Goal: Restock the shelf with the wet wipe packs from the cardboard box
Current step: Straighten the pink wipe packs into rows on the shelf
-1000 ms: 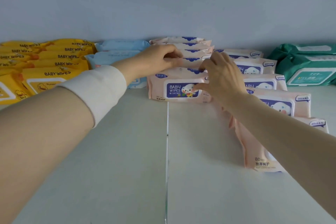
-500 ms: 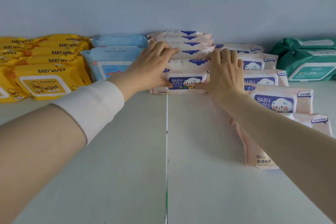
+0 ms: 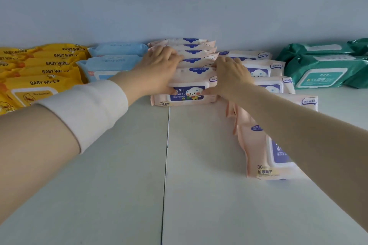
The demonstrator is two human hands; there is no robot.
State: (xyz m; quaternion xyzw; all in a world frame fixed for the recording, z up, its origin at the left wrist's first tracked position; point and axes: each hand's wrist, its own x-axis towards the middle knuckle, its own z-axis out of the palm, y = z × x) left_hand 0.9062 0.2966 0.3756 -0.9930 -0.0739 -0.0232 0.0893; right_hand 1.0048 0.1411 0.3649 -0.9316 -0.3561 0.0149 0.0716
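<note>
A row of pink baby wipe packs stands on edge at the back of the white shelf (image 3: 123,185). Its front pack (image 3: 189,95) faces me with a blue label. My left hand (image 3: 157,73) lies over the left tops of this row, thumb on the front pack's face. My right hand (image 3: 231,77) lies over the right tops, its thumb also against the front face. Both hands press on the row with fingers mostly straight. A second pink row (image 3: 264,69) runs to the right, and its nearest pack (image 3: 256,151) is partly hidden under my right forearm. The cardboard box is out of view.
Yellow baby wipe packs (image 3: 43,73) fill the far left, blue packs (image 3: 111,65) stand beside them, and green packs (image 3: 322,71) sit at the far right. A pale wall closes the back. A seam (image 3: 165,165) splits the shelf surface.
A second ago both hands held the front pink pack a little forward of the row. The pack now stands against the row, and both hands have flattened over it.
</note>
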